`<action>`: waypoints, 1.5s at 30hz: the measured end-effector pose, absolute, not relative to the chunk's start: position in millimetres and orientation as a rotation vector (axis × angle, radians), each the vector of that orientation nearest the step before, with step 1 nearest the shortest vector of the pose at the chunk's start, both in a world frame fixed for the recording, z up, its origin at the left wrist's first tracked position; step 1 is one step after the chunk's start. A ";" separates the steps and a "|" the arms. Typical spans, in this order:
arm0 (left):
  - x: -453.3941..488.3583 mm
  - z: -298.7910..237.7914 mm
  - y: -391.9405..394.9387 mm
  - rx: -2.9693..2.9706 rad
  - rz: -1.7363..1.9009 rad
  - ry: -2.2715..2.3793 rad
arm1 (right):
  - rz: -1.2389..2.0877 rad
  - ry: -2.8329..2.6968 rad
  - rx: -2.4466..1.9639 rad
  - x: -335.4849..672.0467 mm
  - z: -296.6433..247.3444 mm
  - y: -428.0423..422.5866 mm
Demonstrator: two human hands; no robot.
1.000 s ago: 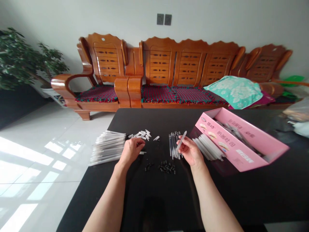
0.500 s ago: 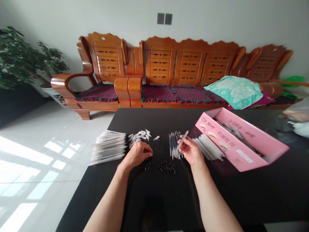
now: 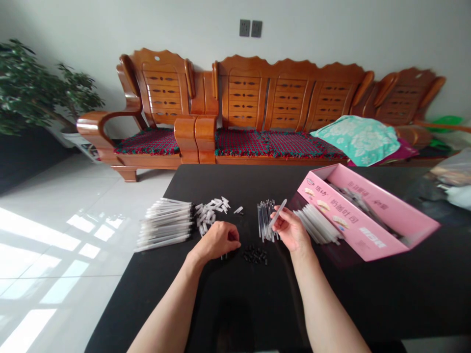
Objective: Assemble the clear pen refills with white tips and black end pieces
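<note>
My right hand [image 3: 290, 229] is closed on a clear pen barrel [image 3: 278, 213], held tilted above a small bundle of refills [image 3: 264, 219]. My left hand [image 3: 218, 241] rests curled on the black table [image 3: 235, 304], fingers closed over a few small black parts beside the heap of black caps [image 3: 254, 255]; what it grips is hidden. A stack of assembled clear pens [image 3: 165, 224] lies to the left, with loose white caps [image 3: 210, 210] beside it. More clear barrels [image 3: 317, 223] lie by the pink box [image 3: 371, 215].
The pink box holds more pen parts at the right. Behind the table stand a wooden sofa [image 3: 287, 113] and armchair [image 3: 154, 113]. A potted plant [image 3: 33, 93] is at the far left. Bags [image 3: 454, 179] sit at the table's right edge.
My left hand has moved right and toward me, from the pen stack and white caps to the small black parts. My right hand has kept the barrel nearly still.
</note>
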State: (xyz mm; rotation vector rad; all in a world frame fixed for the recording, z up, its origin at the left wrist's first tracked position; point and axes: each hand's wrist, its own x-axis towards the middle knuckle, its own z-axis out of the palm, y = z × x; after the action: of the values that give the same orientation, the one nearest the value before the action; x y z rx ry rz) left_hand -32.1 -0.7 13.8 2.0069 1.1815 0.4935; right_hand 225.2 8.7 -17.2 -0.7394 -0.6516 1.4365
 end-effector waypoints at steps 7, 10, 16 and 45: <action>-13.7 3.0 0.3 1.404 0.780 0.973 | 1.445 -0.668 -0.737 223.8 -19.2 8.5; -11.3 0.0 -0.1 1.489 0.844 1.070 | 1.443 -0.680 -0.733 223.5 -20.3 8.5; -13.8 6.3 -1.7 1.936 0.833 1.225 | 1.441 -0.668 -0.732 223.6 -20.3 8.5; 2.0 -3.1 -2.8 0.997 0.997 0.932 | 1.440 -0.738 -0.783 210.9 -11.9 2.5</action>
State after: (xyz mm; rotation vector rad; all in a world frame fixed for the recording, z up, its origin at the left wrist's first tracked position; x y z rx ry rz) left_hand 2.0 -2.8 -3.1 0.9969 0.9316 0.9966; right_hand 210.9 2.5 -11.9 -0.7825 -0.7375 1.4405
